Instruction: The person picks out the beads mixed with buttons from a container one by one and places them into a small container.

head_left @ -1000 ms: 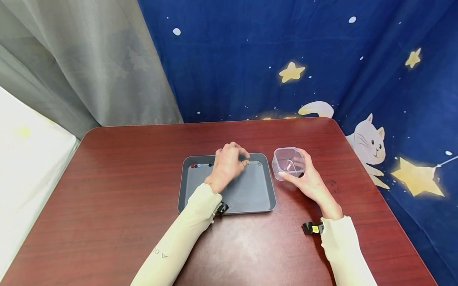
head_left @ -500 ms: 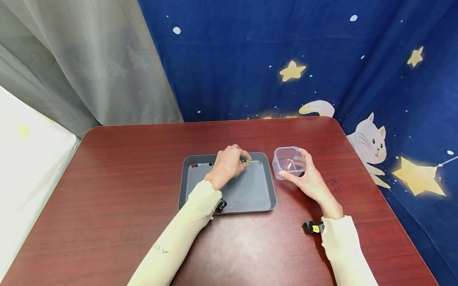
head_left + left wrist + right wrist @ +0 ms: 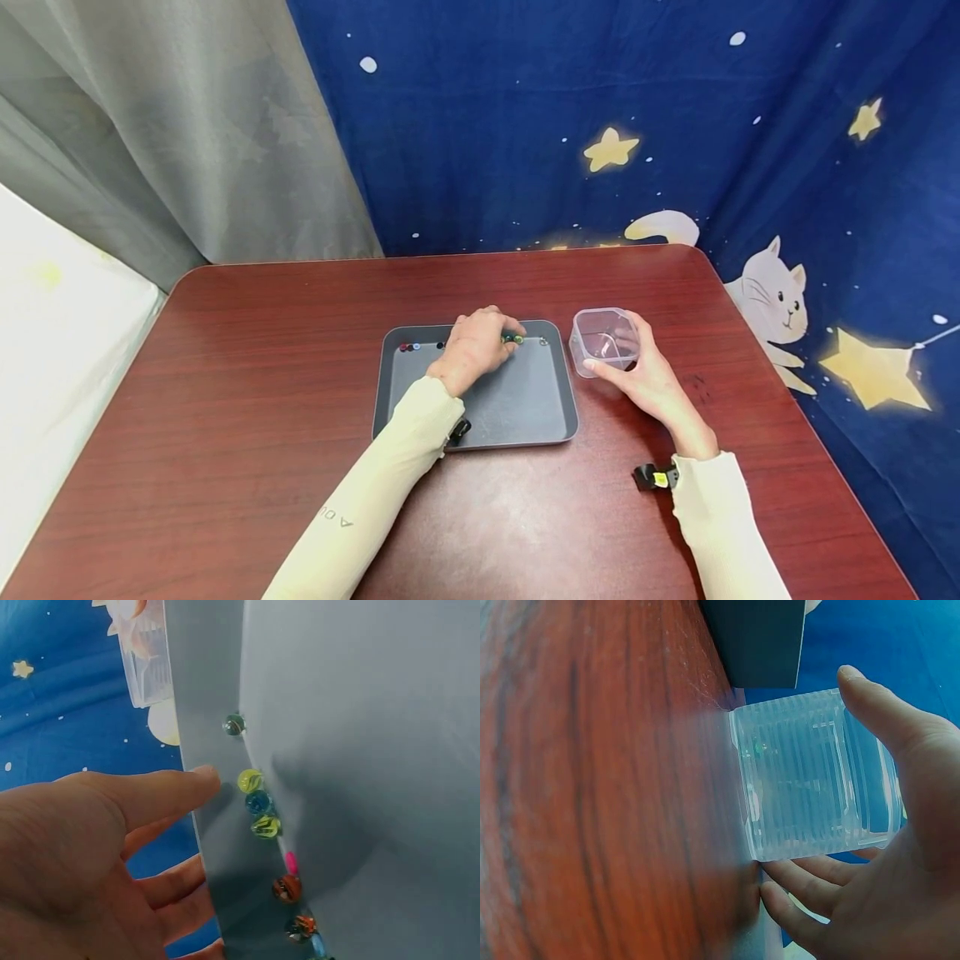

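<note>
Across the bottom of the head view, two long cream sleeves, with a black wrist device at the left cuff and a black device with a yellow patch at the right. Beneath, a glossy red-brown wood-grain table. Just below the centre, flat on it, a shallow grey rectangular tray with rounded corners.

Over the tray's upper part, the bare left hand: thumb straight and apart from the fingers in the left wrist view, in front of the far wall, fingertips hidden behind that wall. Cannot tell whether pinching the wall or touching any marble.

Right of the tray, just beside it, the bare right hand, curled round a clear, square, ribbed plastic container, upright on the table.

Along the far wall's foot, top to bottom in the left wrist view: a dark green glass marble, apart; nearest the thumb tip, a yellow glass marble, then a blue glass marble and a yellow-green glass marble; lower, an orange-brown glass marble.

Farthest, upper left, a grey curtain; upper right, a dark blue curtain with yellow stars and a white cat.
</note>
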A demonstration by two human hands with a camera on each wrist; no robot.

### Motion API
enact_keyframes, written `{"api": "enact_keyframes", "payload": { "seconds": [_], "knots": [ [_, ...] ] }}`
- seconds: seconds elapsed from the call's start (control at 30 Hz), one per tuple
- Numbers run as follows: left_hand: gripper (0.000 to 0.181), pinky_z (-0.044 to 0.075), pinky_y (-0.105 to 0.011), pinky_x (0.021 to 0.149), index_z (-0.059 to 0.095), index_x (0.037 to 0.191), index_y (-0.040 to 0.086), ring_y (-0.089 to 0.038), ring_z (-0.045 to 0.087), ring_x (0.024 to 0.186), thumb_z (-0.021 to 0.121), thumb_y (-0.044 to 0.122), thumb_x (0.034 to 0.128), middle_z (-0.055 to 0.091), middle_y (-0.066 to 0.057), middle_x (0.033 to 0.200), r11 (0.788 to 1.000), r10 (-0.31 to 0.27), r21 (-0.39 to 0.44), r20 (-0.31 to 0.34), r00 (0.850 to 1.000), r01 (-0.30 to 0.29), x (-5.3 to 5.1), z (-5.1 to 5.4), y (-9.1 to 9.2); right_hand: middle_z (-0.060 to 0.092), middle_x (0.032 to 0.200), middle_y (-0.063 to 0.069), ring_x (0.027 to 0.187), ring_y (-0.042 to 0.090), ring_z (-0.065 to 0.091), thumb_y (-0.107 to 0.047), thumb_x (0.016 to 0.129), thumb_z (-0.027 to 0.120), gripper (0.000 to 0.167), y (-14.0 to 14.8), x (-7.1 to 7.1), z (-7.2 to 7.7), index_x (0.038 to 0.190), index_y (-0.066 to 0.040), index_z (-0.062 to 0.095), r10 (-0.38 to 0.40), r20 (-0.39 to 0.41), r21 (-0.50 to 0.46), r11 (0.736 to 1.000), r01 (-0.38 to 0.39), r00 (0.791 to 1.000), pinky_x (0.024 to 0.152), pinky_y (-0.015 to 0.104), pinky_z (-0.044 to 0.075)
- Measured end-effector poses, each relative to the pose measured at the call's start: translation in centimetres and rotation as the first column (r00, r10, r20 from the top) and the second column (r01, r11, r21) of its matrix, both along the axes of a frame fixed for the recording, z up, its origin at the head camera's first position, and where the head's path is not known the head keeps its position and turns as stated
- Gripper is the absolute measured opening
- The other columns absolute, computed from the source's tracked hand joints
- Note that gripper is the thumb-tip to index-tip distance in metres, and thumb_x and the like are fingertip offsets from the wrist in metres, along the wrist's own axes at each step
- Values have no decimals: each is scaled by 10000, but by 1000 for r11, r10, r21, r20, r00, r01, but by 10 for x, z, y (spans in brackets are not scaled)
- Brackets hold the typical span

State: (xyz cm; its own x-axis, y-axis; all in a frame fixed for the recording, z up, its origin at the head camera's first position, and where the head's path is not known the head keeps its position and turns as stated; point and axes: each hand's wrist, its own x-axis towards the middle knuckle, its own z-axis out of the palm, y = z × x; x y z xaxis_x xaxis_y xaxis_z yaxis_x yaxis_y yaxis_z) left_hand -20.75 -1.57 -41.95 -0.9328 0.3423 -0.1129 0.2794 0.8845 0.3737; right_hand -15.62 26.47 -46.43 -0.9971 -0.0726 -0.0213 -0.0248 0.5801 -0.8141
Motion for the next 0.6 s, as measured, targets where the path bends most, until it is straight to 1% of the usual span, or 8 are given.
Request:
{"api": "enact_keyframes", "payload": {
  "seconds": [0.17, 0.33, 0.5, 0.57, 0.6],
  "knots": [
    [255, 449, -423, 978, 782, 1220, 303, -220, 645, 1239, 747, 261, 971, 711, 0, 1301, 1000, 3, -1, 0, 1000, -3, -2, -4, -1, 409, 1583, 199, 1470, 392, 410, -421, 888, 824, 1037, 0, 0, 0, 1646, -262, 134, 1, 4, 7, 1000, -1, 1000, 1193, 654, 357],
    [255, 441, -417, 969, 779, 1225, 306, -218, 642, 1242, 744, 271, 975, 709, 3, 1303, 1000, 6, -6, 1, 1000, -6, -4, -7, -1, 406, 1587, 198, 1473, 393, 406, -421, 887, 825, 1039, 0, 0, 1, 1646, -263, 133, 0, 6, 2, 1000, 0, 1000, 1195, 660, 352],
    [265, 432, -414, 971, 772, 1238, 313, -215, 609, 1321, 742, 280, 976, 713, 14, 1331, 1000, 9, -20, 3, 1000, -9, -5, -10, 0, 407, 1590, 198, 1478, 390, 405, -432, 885, 824, 1044, 0, 0, 2, 1648, -268, 130, -2, 8, 7, 1000, 2, 1000, 1197, 660, 350],
    [261, 430, -412, 963, 773, 1232, 313, -211, 612, 1312, 743, 280, 975, 716, 17, 1324, 1000, 8, -19, -3, 1000, -9, -5, -11, 0, 407, 1591, 198, 1479, 389, 405, -436, 884, 823, 1045, 0, 0, 2, 1648, -270, 129, -4, 11, 9, 1000, 4, 1000, 1197, 660, 348],
    [255, 432, -413, 958, 775, 1226, 310, -213, 625, 1279, 744, 279, 975, 717, 15, 1308, 1000, 8, -18, -7, 1000, -8, -5, -11, 0, 407, 1591, 199, 1479, 389, 405, -438, 885, 823, 1045, 0, 1, 1, 1648, -271, 129, -5, 11, 11, 1000, 5, 1000, 1197, 660, 348]
  ]
}}
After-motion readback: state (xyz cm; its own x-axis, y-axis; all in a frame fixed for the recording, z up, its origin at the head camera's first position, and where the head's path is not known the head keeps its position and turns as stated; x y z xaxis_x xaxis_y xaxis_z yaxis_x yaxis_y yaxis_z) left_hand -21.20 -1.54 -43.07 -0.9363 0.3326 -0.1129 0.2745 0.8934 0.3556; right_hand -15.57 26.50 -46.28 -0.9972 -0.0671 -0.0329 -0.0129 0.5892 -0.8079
